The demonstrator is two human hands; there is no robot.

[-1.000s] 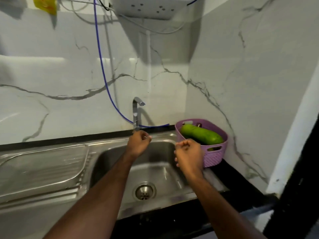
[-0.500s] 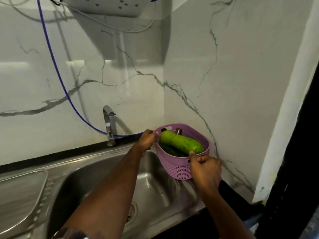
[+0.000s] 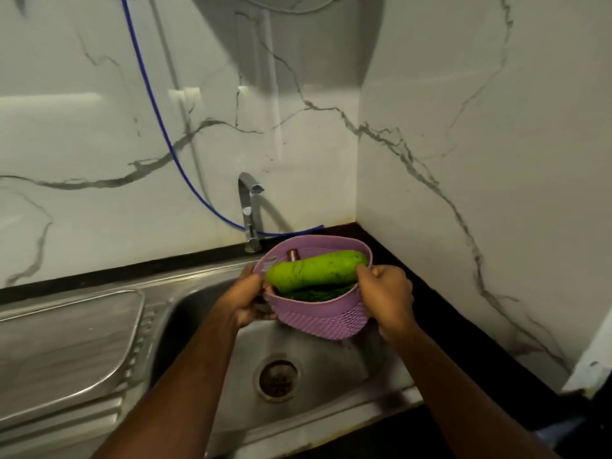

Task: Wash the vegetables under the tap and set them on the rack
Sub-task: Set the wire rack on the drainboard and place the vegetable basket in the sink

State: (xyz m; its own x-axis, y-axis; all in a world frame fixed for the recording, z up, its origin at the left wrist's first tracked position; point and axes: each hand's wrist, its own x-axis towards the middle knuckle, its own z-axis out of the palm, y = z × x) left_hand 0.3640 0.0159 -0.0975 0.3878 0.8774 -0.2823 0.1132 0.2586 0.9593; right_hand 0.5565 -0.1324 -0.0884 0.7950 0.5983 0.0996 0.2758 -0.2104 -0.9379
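Note:
A purple plastic basket [image 3: 326, 321] hangs above the steel sink bowl [image 3: 331, 366], tilted toward me. Across its top lies a long light-green gourd [image 3: 314, 270]; darker green vegetables [image 3: 314, 293] show beneath it, and a small brown item [image 3: 293, 254] sits at the back. My left hand [image 3: 243, 301] grips the basket's left rim. My right hand [image 3: 385, 298] grips the right rim, thumb by the gourd's end. The chrome tap [image 3: 248, 210] stands just behind the basket; no water is seen running.
A ribbed steel draining board [image 3: 69, 346] lies left of the bowl. The drain [image 3: 276, 380] sits below the basket. A blue hose [image 3: 159, 127] runs down the marble wall behind the tap. Black countertop [image 3: 440, 319] and a corner wall close in on the right.
Both hands went from the tap area to the basket at the right corner and took its rim. The basket has since been lifted off the counter and carried left over the sink.

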